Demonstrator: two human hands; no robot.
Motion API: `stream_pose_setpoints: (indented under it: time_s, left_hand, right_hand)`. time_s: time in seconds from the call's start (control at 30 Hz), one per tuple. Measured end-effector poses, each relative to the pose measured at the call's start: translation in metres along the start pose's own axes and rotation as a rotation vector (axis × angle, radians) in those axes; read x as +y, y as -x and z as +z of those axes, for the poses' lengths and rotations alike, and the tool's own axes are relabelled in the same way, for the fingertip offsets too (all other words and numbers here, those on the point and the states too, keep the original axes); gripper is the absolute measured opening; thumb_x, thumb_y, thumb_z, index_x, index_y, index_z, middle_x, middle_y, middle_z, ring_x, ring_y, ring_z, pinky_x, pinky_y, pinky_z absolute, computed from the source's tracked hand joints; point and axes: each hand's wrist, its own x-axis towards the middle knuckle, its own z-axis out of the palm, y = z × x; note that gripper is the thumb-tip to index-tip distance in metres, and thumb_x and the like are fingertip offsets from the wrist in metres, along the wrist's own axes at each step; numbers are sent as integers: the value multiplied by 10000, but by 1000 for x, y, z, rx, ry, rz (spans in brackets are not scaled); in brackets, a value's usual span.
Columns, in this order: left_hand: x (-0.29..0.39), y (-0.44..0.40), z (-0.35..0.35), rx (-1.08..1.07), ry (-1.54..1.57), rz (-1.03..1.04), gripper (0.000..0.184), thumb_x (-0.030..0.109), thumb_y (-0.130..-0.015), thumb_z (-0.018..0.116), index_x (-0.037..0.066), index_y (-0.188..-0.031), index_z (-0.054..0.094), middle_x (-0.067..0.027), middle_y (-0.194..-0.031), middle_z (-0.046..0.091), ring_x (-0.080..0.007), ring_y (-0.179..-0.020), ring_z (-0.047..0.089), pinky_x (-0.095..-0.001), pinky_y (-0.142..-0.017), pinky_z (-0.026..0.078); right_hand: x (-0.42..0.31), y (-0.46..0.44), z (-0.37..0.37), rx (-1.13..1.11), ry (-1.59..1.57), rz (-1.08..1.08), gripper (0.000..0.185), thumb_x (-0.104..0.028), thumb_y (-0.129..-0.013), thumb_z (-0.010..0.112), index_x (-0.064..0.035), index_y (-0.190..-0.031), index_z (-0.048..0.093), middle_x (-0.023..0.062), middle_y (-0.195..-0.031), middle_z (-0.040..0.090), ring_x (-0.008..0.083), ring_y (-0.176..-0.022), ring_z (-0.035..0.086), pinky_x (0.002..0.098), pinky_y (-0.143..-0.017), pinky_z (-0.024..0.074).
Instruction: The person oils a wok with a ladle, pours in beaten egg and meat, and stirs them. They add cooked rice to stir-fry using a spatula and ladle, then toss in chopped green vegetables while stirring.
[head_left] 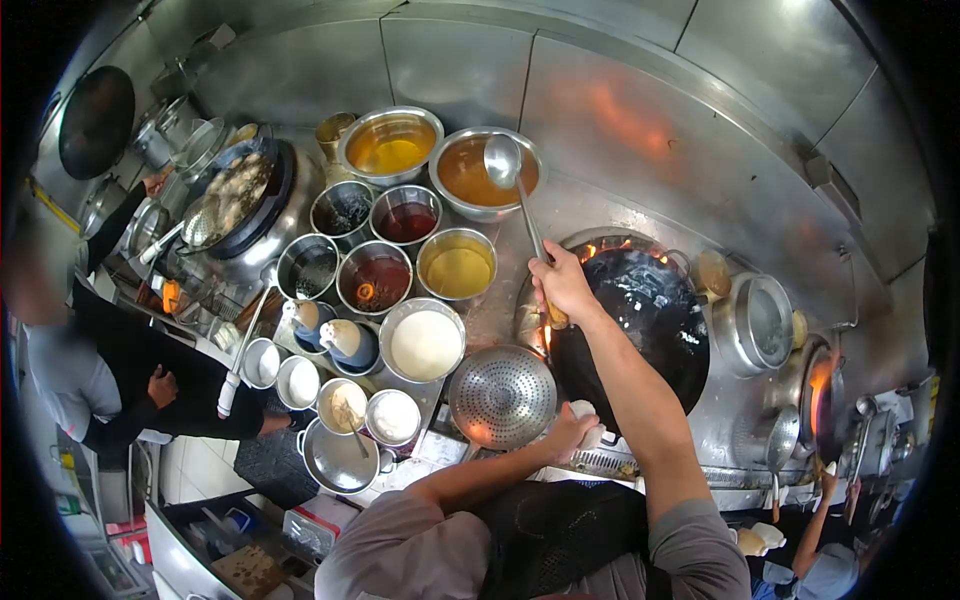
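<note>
My right hand [563, 285] is closed around the handle of a long metal ladle [530, 220], whose bowl is over a steel basin of brown liquid [462, 168]. I cannot tell whether the bowl touches the liquid. Below that arm sits a dark wok [635, 330] on a lit burner, with shiny wet patches inside and flames along its far and left edges. At the wok's near edge, my left hand [570, 432] is closed on a white cloth [588, 425]; what lies under the cloth is hidden. Beside this hand is a round perforated strainer [503, 397].
Left of the wok stand several steel pots of sauces, a basin of yellow oil [391, 146], a pot of white liquid [422, 341] and squeeze bottles [345, 338]. A co-worker [110, 360] stands far left by another wok [235, 195]. Another burner flames at right [822, 385].
</note>
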Motion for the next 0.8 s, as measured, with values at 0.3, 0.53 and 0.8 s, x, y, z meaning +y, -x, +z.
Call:
stream_pose_setpoints:
  time_s: [0.3, 0.53, 0.8]
  left_hand:
    - [21, -1, -9, -92, -88, -244, 533, 198, -878, 642, 15, -1218, 275, -103, -956, 541, -163, -747, 599, -322, -508, 519]
    - [13, -1, -5, -54, -216, -23, 678, 313, -873, 623, -145, -1218, 262, -204, -1041, 495, -216, -803, 613, -323, -508, 529]
    - [-10, -11, -11, -1, -302, 32, 561, 249, -905, 591, -93, -1216, 273, -157, -1057, 490, -178, -844, 584, -284, -548, 521]
  right_hand:
    - [-5, -2, 1, 15, -240, 95, 209, -129, -906, 564, -44, -1096, 550, 28, -669, 517, 109, -490, 510, 277, -401, 427]
    - [-23, 16, -20, -121, -757, 63, 97, -121, -934, 547, -79, -994, 483, 41, -699, 525, 97, -477, 478, 254, -399, 396]
    - [-32, 30, -21, -37, -613, -13, 160, -153, -930, 569, -75, -1048, 494, 31, -678, 517, 97, -464, 478, 250, -392, 398]
